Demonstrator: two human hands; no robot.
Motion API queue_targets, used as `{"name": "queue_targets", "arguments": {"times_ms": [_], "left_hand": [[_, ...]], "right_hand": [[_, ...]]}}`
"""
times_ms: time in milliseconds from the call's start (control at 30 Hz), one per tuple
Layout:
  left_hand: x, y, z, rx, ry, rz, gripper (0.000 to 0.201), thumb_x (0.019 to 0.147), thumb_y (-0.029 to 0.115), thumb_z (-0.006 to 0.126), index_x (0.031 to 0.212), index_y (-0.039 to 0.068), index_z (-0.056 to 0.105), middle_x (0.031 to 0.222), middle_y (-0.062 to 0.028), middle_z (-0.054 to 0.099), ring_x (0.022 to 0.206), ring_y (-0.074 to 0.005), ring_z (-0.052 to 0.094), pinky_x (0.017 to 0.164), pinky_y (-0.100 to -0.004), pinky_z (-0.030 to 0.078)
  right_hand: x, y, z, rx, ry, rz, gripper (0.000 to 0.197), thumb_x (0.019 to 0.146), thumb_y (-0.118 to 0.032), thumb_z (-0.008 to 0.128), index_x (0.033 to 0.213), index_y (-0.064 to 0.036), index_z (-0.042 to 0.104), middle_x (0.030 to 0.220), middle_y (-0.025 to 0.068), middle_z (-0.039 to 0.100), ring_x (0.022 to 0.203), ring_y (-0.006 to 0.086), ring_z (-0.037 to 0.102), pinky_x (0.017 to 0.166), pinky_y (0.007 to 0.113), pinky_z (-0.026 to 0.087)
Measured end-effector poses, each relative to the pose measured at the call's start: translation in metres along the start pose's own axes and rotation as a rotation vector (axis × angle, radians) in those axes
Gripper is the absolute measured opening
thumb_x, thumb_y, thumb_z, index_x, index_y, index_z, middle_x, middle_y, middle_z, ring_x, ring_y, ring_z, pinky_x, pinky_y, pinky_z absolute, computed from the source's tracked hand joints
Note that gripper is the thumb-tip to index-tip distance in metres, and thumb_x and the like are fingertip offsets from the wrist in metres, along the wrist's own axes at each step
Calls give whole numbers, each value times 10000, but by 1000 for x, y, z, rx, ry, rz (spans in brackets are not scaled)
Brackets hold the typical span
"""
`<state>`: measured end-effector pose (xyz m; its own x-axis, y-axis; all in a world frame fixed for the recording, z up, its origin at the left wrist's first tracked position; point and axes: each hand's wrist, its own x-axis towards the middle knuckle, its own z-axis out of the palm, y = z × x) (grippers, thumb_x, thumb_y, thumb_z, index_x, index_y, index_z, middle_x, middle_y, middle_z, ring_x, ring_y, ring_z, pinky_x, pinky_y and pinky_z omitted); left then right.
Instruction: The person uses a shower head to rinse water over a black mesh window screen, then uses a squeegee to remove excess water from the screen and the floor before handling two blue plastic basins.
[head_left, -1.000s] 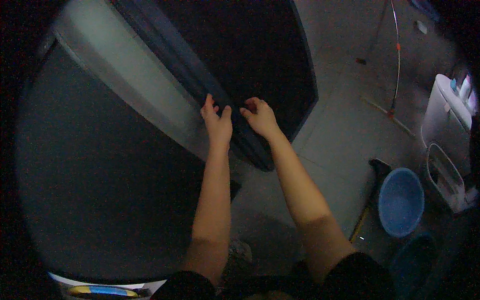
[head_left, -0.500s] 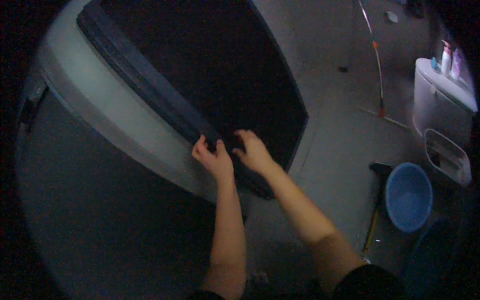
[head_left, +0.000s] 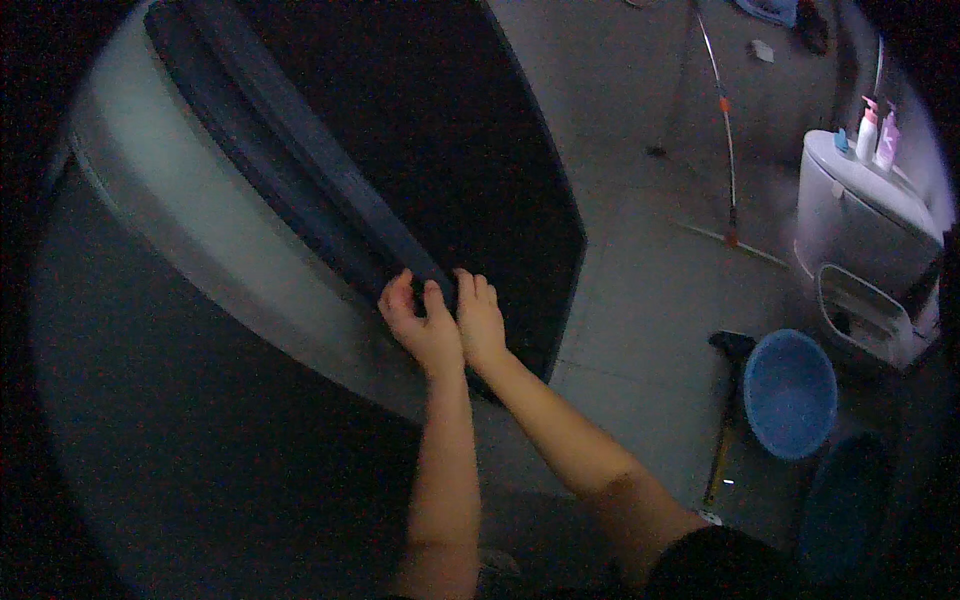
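A long dark blue strip, apparently folded cloth (head_left: pixel 330 185), runs between a pale curved band (head_left: pixel 215 210) and a large black flat panel (head_left: pixel 440 130). My left hand (head_left: pixel 428 325) is at the strip's near end, with fingers and thumb curled around it. Right beside it, touching at the wrist, my right hand (head_left: pixel 482 318) rests with straightened fingers on the strip's edge and the panel. Its thumb is hidden. Dim light leaves the kind of the strip and panel unclear.
On the right a blue basin (head_left: pixel 790 395) stands next to a brush-headed pole (head_left: pixel 735 345) on the tiled floor. Behind are a white toilet (head_left: pixel 865 210) with pump bottles (head_left: pixel 867 130) on its tank, a small white bin (head_left: pixel 865 310), and a long-handled squeegee (head_left: pixel 732 180).
My right hand has moved left and come down beside the left hand; it was hovering over the panel. The dark blue strip shows wider and more raised. My view has shifted slightly.
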<state>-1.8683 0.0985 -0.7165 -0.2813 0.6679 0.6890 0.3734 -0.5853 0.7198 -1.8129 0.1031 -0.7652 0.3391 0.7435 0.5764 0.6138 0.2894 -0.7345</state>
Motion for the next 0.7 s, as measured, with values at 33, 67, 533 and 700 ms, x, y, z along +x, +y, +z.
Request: {"name": "queue_targets", "arguments": {"times_ms": [33, 67, 533, 700], "left_hand": [[5, 2, 1, -55, 2, -10, 287, 812, 75, 572, 1076, -29, 531, 1144, -158, 448, 1076, -279, 470, 920, -371, 411], [14, 3, 3, -109, -4, -31, 271, 813, 75, 572, 1059, -34, 541, 1140, -156, 455, 1073, -273, 476, 919, -369, 414], [48, 61, -27, -178, -195, 31, 350, 827, 53, 536, 1165, -36, 528, 1216, -166, 434, 1118, -262, 486, 961, -351, 403], [53, 66, -24, -421, -258, 8, 396, 843, 53, 525, 1227, -27, 468, 1216, -177, 477, 1091, -238, 508, 942, -335, 407]], "right_hand": [[6, -3, -4, -2, -7, -5, 646, 664, -124, 690, 1228, -36, 390, 1107, 186, 458, 998, 361, 467, 774, 403, 481], [13, -8, -10, -11, -17, 2, 656, 656, -146, 709, 1220, -37, 392, 1102, 187, 461, 994, 360, 470, 764, 401, 484], [49, -47, -30, -24, -26, -86, 630, 585, -211, 782, 1057, -35, 404, 978, 160, 533, 906, 348, 553, 704, 415, 487], [56, -50, -48, 0, -44, -74, 583, 582, -160, 786, 1003, -37, 401, 938, 172, 544, 880, 371, 564, 702, 431, 479]]}}
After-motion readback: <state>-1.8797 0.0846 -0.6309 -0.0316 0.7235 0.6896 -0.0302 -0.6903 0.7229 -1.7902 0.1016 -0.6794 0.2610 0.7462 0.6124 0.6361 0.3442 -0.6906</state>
